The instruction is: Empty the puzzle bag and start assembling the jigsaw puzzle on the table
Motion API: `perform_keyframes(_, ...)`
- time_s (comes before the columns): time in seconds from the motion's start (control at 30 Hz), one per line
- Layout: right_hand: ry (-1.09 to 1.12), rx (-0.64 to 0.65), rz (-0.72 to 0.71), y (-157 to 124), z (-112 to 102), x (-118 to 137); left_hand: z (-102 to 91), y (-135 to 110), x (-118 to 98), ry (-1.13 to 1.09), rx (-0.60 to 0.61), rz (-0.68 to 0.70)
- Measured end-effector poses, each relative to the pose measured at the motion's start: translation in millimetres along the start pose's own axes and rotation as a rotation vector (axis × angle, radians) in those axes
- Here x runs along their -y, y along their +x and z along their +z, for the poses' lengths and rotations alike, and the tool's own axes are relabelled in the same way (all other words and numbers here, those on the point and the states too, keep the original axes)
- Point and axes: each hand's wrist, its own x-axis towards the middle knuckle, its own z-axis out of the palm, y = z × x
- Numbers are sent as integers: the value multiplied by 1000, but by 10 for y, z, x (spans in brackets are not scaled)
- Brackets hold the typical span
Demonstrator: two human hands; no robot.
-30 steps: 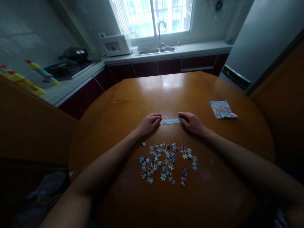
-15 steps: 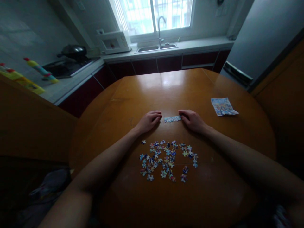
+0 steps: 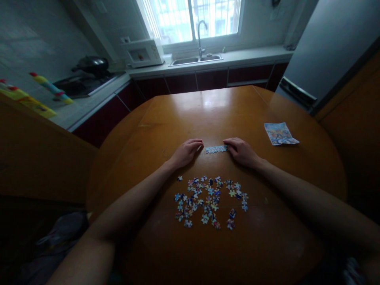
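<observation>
A short strip of joined puzzle pieces (image 3: 216,149), pale blue and white, lies flat on the wooden table (image 3: 196,122). At its right end, my right hand (image 3: 241,151) has thumb and fingers closed on the strip's edge, covering that corner. Just off the left end rests my left hand (image 3: 187,152), its fingers loosely bent and the thumb a little apart, with nothing visible in it. Closer to me spreads a heap of loose puzzle pieces (image 3: 194,198) in mixed blue, white, yellow and red.
A creased picture sheet (image 3: 279,133) lies on the table at the right. Beyond the table are a sink (image 3: 184,61), a microwave (image 3: 142,53) and a stove with a black pan (image 3: 92,64). A fridge (image 3: 329,47) stands at the right.
My left thumb has opened slightly away from the fingers. My right hand stays at the strip's right end, and the strip lies as before.
</observation>
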Motion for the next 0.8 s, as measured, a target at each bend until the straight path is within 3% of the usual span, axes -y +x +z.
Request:
perform_keyframes(0.23,1,6,-12,4,-7,18,-6,3,-38,119,46,117)
perform_keyframes(0.43,0,9,-7,1,-14,28,-18,18,-30,93,83,211)
perform_keyframes(0.8,-16,20,-19,-4,-28,43,-16,14,-41,66,135,186)
